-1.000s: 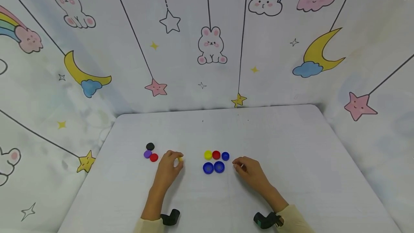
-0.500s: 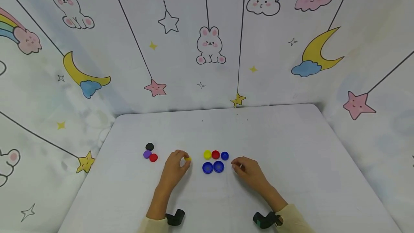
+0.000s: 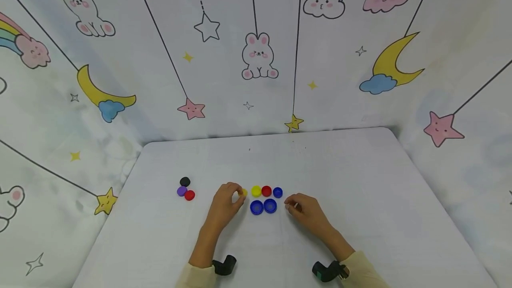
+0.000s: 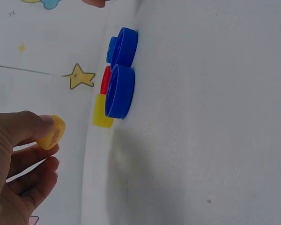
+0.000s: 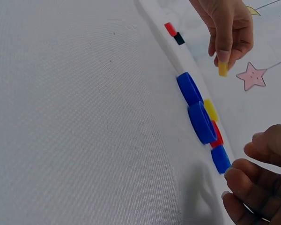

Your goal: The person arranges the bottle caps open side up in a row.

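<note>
My left hand (image 3: 225, 206) pinches a yellow bottle cap (image 4: 52, 133) between thumb and fingers, held above the table just left of a cluster of caps. In that cluster's far row sit a yellow cap (image 3: 256, 191), a red cap (image 3: 266, 191) and a small blue cap (image 3: 278, 192), side by side. Closer to me lie two larger blue caps, one on the left (image 3: 257, 207) and one on the right (image 3: 270, 206). My right hand (image 3: 308, 212) is just right of the small blue cap, its fingers loosely bent around nothing.
Farther left on the white table (image 3: 352, 168), a black cap (image 3: 185, 182), a purple cap (image 3: 182, 191) and another red cap (image 3: 190, 195) lie together. A printed cloth with rabbits, stars and moons rises behind the table and at both sides.
My left hand has moved right with the yellow cap, from near the black, purple and red group to beside the cluster. The right hand has stayed nearly still.
</note>
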A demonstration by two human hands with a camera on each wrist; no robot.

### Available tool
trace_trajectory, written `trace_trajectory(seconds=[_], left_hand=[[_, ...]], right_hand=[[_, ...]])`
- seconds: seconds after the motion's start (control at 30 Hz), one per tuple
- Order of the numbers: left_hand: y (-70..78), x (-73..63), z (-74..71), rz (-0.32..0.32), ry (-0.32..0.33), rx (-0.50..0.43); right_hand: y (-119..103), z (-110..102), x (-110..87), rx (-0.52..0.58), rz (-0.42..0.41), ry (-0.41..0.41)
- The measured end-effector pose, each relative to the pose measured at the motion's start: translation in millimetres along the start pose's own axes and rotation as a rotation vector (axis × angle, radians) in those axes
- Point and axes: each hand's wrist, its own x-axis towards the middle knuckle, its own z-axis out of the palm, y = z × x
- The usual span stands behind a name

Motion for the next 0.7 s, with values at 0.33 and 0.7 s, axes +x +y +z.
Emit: trace_trajectory(seconds=[0.33, 0.7], left_hand=[[18.2, 3.1, 11.1, 0.089, -0.042, 0.006], [32.6, 9.6, 22.3, 0.166, -0.153, -0.008]], right_hand=[[-9.9, 4.1, 6.9, 0.013, -0.021, -0.040], [-17.6, 8.3, 14.1, 0.022, -0.074, -0.066]])
